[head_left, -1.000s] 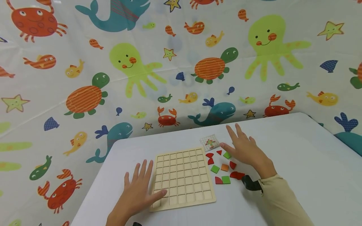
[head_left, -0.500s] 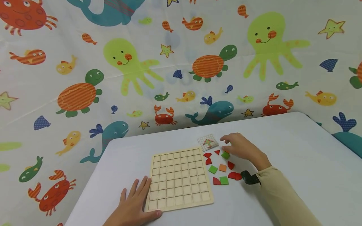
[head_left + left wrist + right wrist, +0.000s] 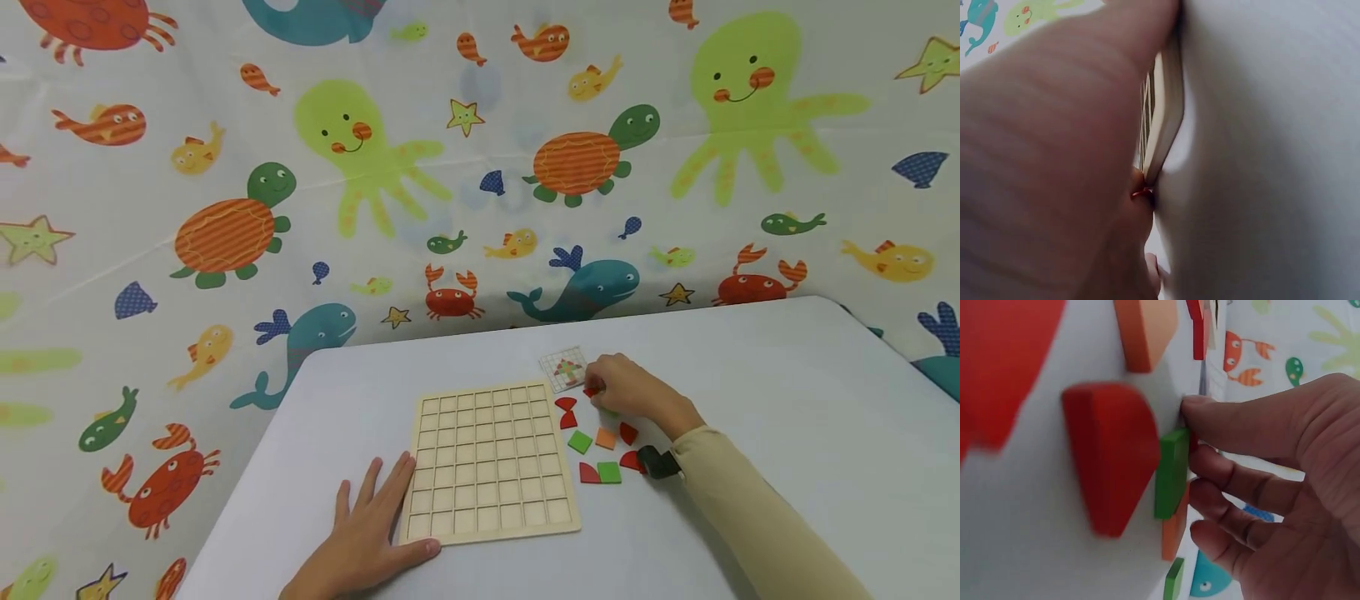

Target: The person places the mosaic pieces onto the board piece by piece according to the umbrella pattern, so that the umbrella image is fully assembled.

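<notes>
A wooden grid board (image 3: 491, 467) of square cells lies on the white table. Along its left edge rests my left hand (image 3: 367, 525), fingers spread and straight, thumb at the near left corner; the left wrist view shows the board's side (image 3: 1169, 106) beyond the hand. To the right of the board's far end, my right hand (image 3: 630, 387) pinches a small red triangle tile (image 3: 590, 392) at the table surface. In the right wrist view thumb and forefinger mostly cover that red tile (image 3: 1194, 441). A green tile (image 3: 1172, 475) lies close beside the fingertips.
A pattern card (image 3: 564, 369) lies beyond the board's far right corner. Right of the board are scattered red quarter-round tiles (image 3: 589, 473), green square tiles (image 3: 580, 442) and an orange square tile (image 3: 606, 438). A sea-animal curtain (image 3: 480, 167) hangs behind the table.
My left hand has come down onto the board's left edge. My right hand, earlier spread above the tiles, has lowered, curled its fingers and reached the red triangle tile.
</notes>
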`<state>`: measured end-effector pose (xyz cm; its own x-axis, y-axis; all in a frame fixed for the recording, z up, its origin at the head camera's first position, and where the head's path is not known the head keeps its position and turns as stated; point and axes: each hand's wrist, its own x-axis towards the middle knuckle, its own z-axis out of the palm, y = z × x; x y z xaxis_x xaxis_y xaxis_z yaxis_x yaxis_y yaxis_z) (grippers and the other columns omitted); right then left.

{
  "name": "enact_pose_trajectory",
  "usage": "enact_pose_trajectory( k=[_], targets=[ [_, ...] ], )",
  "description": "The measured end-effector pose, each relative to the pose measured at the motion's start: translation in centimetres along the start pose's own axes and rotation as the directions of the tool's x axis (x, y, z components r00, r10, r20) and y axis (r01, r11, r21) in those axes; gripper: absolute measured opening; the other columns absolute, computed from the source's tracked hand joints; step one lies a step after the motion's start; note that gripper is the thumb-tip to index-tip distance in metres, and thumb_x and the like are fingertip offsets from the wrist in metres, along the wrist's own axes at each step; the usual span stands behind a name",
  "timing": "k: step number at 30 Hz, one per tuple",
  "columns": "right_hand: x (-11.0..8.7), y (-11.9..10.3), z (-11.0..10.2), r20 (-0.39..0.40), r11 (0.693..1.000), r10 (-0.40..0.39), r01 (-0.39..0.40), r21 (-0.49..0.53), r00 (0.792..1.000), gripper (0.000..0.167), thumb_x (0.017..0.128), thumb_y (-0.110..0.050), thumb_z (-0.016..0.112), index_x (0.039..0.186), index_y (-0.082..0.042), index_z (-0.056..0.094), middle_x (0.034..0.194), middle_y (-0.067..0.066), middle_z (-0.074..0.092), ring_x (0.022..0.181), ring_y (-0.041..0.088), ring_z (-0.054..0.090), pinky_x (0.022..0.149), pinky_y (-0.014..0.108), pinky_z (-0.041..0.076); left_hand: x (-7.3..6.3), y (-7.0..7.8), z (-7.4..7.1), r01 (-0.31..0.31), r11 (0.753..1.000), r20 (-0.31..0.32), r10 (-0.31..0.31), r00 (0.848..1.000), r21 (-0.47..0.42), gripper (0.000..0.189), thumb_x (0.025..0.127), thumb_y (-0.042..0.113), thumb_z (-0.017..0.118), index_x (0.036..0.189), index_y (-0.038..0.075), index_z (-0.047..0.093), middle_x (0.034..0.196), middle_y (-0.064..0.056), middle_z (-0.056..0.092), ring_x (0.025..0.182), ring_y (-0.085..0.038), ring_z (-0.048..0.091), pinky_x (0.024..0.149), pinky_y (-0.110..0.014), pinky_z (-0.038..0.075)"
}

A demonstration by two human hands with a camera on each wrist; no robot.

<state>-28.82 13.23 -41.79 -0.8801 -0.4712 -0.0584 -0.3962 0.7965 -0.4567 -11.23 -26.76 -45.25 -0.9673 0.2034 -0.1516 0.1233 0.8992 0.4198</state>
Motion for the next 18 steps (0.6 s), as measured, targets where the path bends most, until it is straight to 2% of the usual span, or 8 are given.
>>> enact_pose_trajectory(
  k=[6,10,15,18],
  targets=[
    [0.7,-0.8,-0.2,0.049,1.000,0.028,-0.028,-0.002,0.998,0.015,0.095,-0.005,0.079,0.103,-0.001,0.067,0.092,0.006,0.063,0.089,0.026,0.057,0.081,0.039,0.057,-0.1,0.1,-0.5,-0.003,1.000,0.014,0.003,1.000,-0.006,0.120,0.084,0.075,0.076,0.172,0.011,0.024,0.178,-0.009,0.019,0.162,-0.046,-0.004,0.117,-0.075,-0.016],
    [1.3,-1.4,-0.4,0.074,0.999,0.033,-0.034,0.002,0.997,0.013,0.096,-0.002,0.074,0.104,-0.002,0.063,0.091,0.008,0.060,0.089,0.025,0.057,0.079,0.038,0.054,0.1,0.0,-0.7,-0.014,1.000,0.001,0.014,1.000,-0.002,0.119,0.084,0.074,0.076,0.171,0.010,0.025,0.177,-0.011,0.021,0.162,-0.047,-0.002,0.117,-0.075,-0.015],
    [1.4,-1.9,-1.1,0.113,0.999,0.039,-0.037,-0.017,0.993,0.008,0.096,0.000,0.071,0.103,-0.001,0.068,0.093,0.008,0.063,0.088,0.025,0.058,0.078,0.036,0.054,0.2,-0.1,-0.7,-0.016,1.000,0.002,0.016,1.000,0.011,0.120,0.084,0.075,0.075,0.171,0.010,0.025,0.177,-0.011,0.021,0.162,-0.046,-0.002,0.118,-0.075,-0.014],
    [1.4,-2.1,-1.4,0.092,1.000,0.019,-0.020,0.007,0.996,0.003,0.097,-0.002,0.071,0.100,-0.001,0.073,0.093,0.008,0.066,0.088,0.025,0.057,0.079,0.036,0.054,-0.1,-0.1,-0.6,-0.007,1.000,0.000,0.007,1.000,0.016,0.121,0.083,0.076,0.075,0.171,0.010,0.025,0.177,-0.011,0.022,0.162,-0.046,-0.001,0.118,-0.075,-0.013]
  ],
)
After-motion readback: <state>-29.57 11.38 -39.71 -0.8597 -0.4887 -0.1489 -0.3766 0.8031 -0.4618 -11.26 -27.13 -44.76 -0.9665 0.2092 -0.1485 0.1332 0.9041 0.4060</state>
